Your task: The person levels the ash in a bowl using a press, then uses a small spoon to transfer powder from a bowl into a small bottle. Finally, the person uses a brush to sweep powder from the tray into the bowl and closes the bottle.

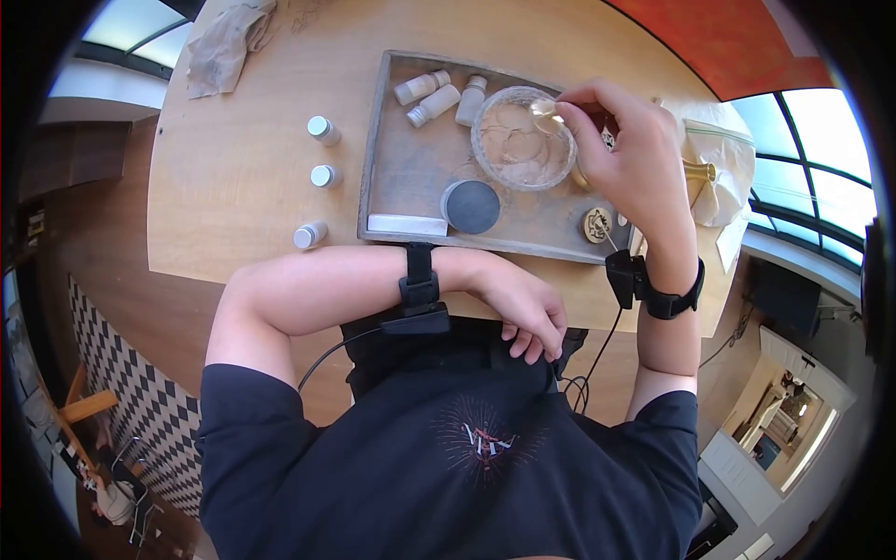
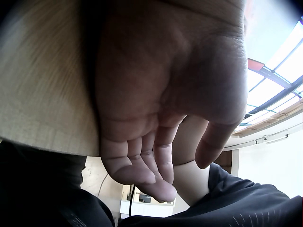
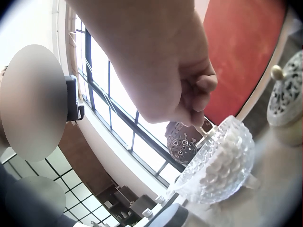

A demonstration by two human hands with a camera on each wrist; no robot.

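Note:
My right hand (image 1: 627, 149) pinches a small shiny gold tool (image 1: 545, 117) between thumb and fingers, over the right part of a textured clear glass bowl (image 1: 479, 154). Pale brown powder (image 1: 525, 159) with curved ridges fills the bowl. In the right wrist view, the fingertips of the right hand (image 3: 189, 90) are right at the rim of the glass bowl (image 3: 220, 165); the tool's full shape is partly hidden. My left hand (image 1: 523, 303) hangs by the table's front edge, its fingers loosely curled and holding nothing, as the left wrist view of the hand (image 2: 156, 94) also shows.
A grey tray (image 1: 411, 201) holds the bowl, several white-capped bottles (image 1: 434, 105), a dark-topped round jar (image 1: 471, 206), a white box (image 1: 407, 224) and a patterned round piece (image 1: 595, 225). More small bottles (image 1: 323, 175) stand left of it. A cloth (image 1: 224, 51) lies far left.

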